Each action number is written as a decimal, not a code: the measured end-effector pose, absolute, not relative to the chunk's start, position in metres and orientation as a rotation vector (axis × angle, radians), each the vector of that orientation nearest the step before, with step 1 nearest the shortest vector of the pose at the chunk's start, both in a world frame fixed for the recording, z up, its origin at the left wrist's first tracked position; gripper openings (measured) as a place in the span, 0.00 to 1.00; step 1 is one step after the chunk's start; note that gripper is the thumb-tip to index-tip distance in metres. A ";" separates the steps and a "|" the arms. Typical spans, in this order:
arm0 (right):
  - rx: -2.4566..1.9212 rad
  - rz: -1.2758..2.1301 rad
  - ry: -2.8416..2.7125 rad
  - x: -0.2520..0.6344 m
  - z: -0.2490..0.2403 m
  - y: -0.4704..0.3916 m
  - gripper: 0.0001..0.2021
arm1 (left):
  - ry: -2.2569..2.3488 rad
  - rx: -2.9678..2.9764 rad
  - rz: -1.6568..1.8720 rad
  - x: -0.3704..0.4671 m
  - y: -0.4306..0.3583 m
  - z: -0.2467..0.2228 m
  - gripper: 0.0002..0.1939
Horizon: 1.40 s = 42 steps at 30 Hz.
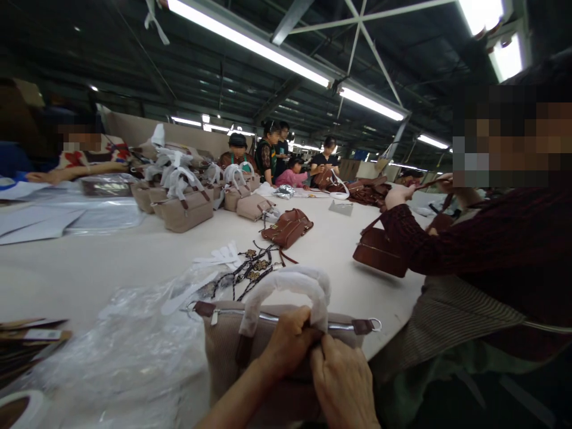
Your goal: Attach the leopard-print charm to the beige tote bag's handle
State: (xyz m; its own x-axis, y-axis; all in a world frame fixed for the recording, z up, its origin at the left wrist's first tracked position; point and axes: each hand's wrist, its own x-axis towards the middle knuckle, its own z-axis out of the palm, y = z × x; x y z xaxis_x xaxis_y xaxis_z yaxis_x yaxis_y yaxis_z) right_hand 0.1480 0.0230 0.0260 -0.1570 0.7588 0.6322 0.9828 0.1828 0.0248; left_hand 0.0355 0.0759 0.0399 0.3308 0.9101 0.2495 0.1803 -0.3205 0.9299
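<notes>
A beige ribbed handbag (223, 351) with brown trim stands upright right in front of me. Its silver zipper (340, 326) runs along the top, and white wrapping covers the two raised handles (290, 280). My left hand (290, 339) is closed at the lower end of the near handle, on the bag's right half. Pressed close beside it, my right hand (343, 378) is also closed, its fingers pinching at that same handle end. The fingertips meet there and hide the exact spot they grip.
Clear plastic bags (134, 339) lie left of the handbag; a tape roll (27, 408) is in the corner. Beyond are dark braided straps (254, 268), a brown handbag (288, 228) and several beige handbags (187, 208). A co-worker's sleeve (429, 238) is close on the right.
</notes>
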 end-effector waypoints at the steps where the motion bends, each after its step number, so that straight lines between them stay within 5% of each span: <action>1: -1.623 -0.606 -1.976 0.147 0.028 0.023 0.12 | 0.955 1.683 1.051 0.034 0.077 0.041 0.01; 16: -1.684 -0.626 -1.958 0.129 0.020 0.024 0.09 | 0.858 1.309 0.930 0.031 0.091 0.052 0.09; 23: -1.307 0.072 -2.190 0.166 0.028 0.021 0.09 | 0.804 1.349 0.876 0.021 0.091 0.049 0.10; 26: -1.361 0.428 -2.038 0.183 0.032 0.010 0.20 | 0.805 1.389 0.877 0.021 0.091 0.045 0.09; 32: -1.358 0.881 -1.651 0.192 0.023 -0.002 0.21 | 0.801 1.528 0.881 0.017 0.088 0.041 0.09; 42: -1.377 0.505 -1.610 0.199 0.017 -0.003 0.16 | 0.844 1.747 0.884 0.014 0.076 0.045 0.06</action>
State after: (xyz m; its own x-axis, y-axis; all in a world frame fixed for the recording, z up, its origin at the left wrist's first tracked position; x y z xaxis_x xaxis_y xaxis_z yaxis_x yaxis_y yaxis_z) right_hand 0.1993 -0.0032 0.0175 0.0573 0.9244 0.3771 0.5434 0.2880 -0.7885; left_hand 0.0143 0.0759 0.0453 0.4964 0.8481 0.1853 0.1463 -0.2921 0.9451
